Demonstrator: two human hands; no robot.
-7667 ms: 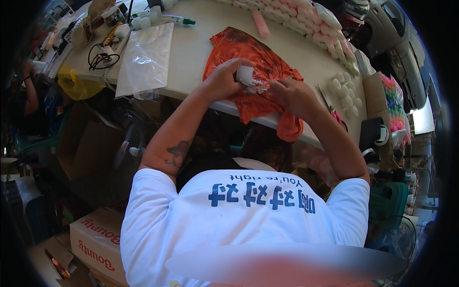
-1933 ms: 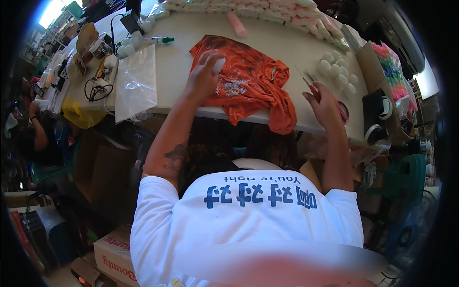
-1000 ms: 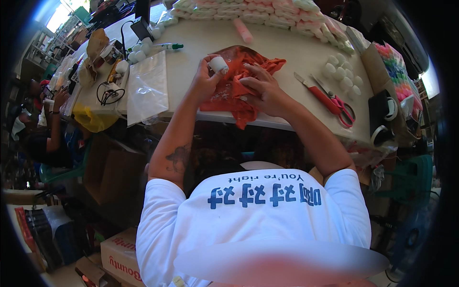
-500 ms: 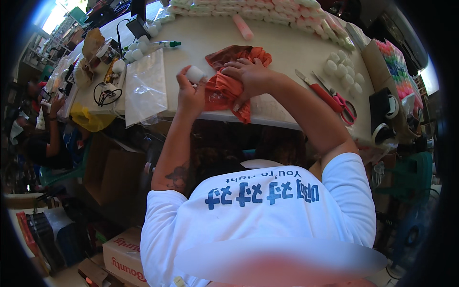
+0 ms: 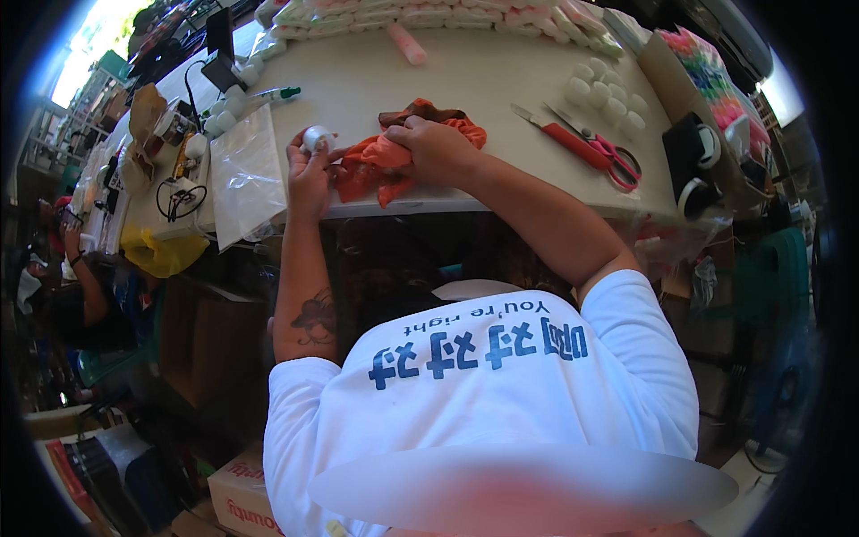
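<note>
From my feed I see a small, rounded white piece (image 5: 318, 139) held in the left hand (image 5: 309, 172). Beside it I make out an orange cloth (image 5: 369, 154), bunched and wrinkled near the table (image 5: 510, 85) edge, gripped by the right hand (image 5: 433, 150).

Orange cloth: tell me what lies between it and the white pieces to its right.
In the head view, the red-handled knife and the pink-handled scissors lie between the orange cloth and the white pieces, the knife nearer the cloth.
</note>
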